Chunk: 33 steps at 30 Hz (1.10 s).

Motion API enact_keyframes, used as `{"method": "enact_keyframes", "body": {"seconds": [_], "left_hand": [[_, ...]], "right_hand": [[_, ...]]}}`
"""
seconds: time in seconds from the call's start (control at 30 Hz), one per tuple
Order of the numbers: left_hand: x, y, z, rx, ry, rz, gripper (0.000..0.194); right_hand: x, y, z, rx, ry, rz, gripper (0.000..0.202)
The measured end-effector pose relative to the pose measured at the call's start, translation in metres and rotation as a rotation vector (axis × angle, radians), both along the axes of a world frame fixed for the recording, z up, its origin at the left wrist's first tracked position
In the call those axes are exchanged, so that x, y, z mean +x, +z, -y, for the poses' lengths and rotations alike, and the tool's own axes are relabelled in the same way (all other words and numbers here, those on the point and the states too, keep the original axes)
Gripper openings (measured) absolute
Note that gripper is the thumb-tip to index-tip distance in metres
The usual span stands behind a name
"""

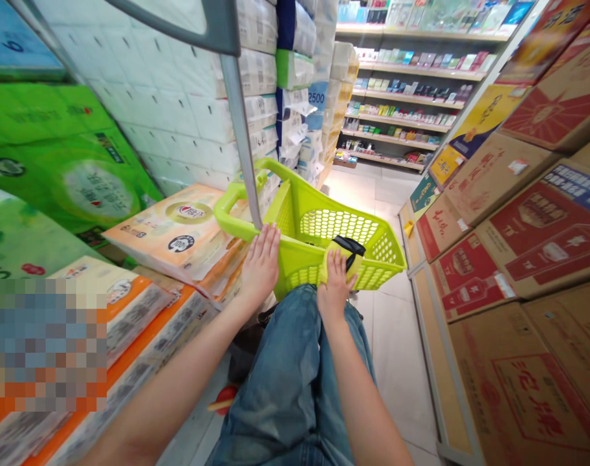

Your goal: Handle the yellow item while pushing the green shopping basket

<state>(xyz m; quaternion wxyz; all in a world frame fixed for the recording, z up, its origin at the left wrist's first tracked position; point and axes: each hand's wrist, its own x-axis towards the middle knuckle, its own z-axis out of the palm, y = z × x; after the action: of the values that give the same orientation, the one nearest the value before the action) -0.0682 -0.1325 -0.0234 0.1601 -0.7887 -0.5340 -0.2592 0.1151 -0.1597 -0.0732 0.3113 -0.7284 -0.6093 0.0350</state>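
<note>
A lime-green shopping basket (314, 194) with perforated walls and a long grey pull handle (241, 123) stands before my knees. My left hand (262, 262) lies on its near rim, fingers together and stretched out, close to the foot of the pull handle. Over the near wall, my right hand (334, 281) has its fingers on a soft-looking yellow item with a black band (353, 249). What kind of item it is I cannot make out. It is at the rim, partly covered by my fingers.
White paper packs (178, 97) are stacked to the left, with orange tissue packs (178, 226) lower down. Cardboard cartons (499, 362) line the right side. A tiled aisle floor (392, 349) runs between them toward stocked shelves (411, 97).
</note>
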Motion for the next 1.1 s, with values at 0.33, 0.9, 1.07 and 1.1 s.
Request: {"method": "enact_keyframes", "body": {"seconds": [0.33, 0.9, 1.07, 1.1], "left_hand": [[0.001, 0.001, -0.001, 0.0, 0.029, -0.011, 0.065], [0.002, 0.001, 0.0, -0.013, 0.002, 0.012, 0.078], [0.001, 0.0, -0.001, -0.01, 0.018, 0.019, 0.065], [0.001, 0.0, -0.001, -0.008, 0.024, 0.017, 0.063]], "right_hand": [[-0.059, 0.044, -0.004, 0.091, 0.346, 0.098, 0.092], [-0.013, 0.012, -0.007, 0.044, 0.11, -0.04, 0.09], [-0.067, 0.045, -0.013, 0.106, 0.345, 0.006, 0.09], [-0.071, 0.047, -0.012, 0.115, 0.361, 0.023, 0.09]]}}
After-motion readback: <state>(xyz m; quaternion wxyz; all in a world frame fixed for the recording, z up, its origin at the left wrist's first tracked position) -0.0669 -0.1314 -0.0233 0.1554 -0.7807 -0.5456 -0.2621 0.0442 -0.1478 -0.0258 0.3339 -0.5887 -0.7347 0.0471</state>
